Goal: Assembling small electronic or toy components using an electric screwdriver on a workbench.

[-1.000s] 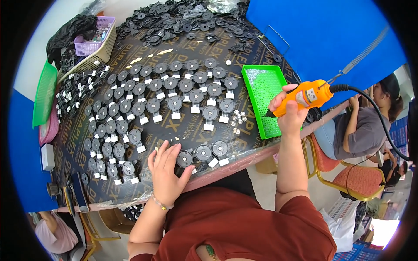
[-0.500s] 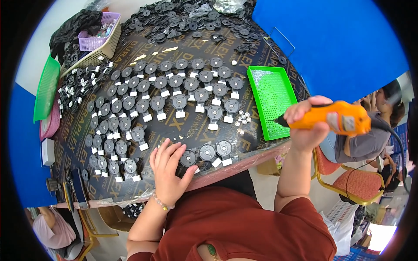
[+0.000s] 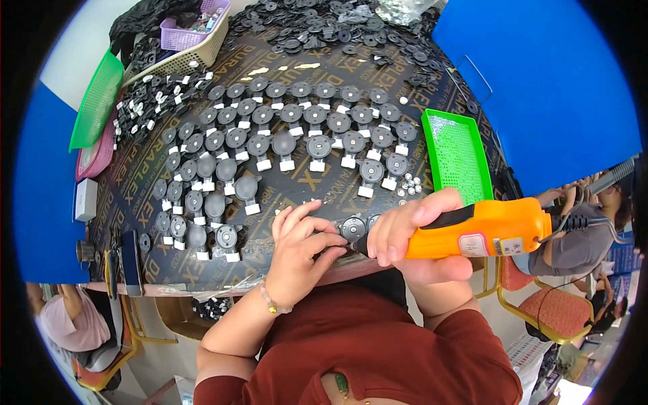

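At the near edge of the table my left hand (image 3: 305, 248) bends over a black round part (image 3: 353, 228), thumb and fingertips pinched at its lower edge. What lies between those fingertips is mostly hidden. My right hand (image 3: 412, 233) wraps round an orange and black electric screwdriver (image 3: 482, 229), held nearly level. Its tip points left, down beside the left fingertips at the round part. Another black round part (image 3: 373, 220) is half covered by the right hand. Beyond my hands stand curved rows of similar black round parts (image 3: 318, 146), each with a white tab.
Small silvery pieces (image 3: 410, 182) lie beside a green perforated tray (image 3: 459, 158) at right. Loose black discs (image 3: 324, 27) heap at the back. Black-and-white pieces (image 3: 152, 104) pile at left near baskets (image 3: 196, 57). A cord (image 3: 594, 221) trails from the screwdriver; other people sit nearby.
The right hand has brought the screwdriver from beside the green tray leftward and down to the near round parts. My left hand's spread fingers have drawn together; the whole view has shifted.
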Demonstrator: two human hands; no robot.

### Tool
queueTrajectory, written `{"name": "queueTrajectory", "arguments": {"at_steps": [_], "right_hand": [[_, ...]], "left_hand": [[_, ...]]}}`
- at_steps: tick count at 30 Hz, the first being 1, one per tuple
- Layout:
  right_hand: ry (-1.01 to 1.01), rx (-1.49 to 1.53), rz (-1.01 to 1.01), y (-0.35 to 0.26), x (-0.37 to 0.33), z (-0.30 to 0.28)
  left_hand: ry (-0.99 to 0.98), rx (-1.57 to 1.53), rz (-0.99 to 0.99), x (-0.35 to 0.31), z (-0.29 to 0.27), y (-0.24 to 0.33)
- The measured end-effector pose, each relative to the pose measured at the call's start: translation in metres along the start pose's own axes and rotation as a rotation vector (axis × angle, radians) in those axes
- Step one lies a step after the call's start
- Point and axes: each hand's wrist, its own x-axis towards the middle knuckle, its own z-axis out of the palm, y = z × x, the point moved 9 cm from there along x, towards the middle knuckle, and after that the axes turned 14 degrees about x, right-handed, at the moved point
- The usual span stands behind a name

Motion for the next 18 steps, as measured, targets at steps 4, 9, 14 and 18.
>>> {"name": "queueTrajectory", "arguments": {"at_steps": [4, 9, 14, 18], "right_hand": [[0.049, -0.066, 0.056, 0.01, 0.0, 0.007], [-0.021, -0.03, 0.011, 0.018, 0.002, 0.011], [-0.059, -0.023, 0.02, 0.025, 0.001, 0.011], [-0.111, -0.007, 0.001, 0.027, 0.0, 0.014]], "left_hand": [[0.015, 0.07, -0.025, -0.008, -0.007, -0.006], [0.044, 0.121, -0.024, -0.01, -0.012, -0.009], [0.098, 0.223, 0.016, -0.01, -0.018, -0.005], [0.123, 0.273, 0.031, -0.01, -0.02, -0.003]]}}
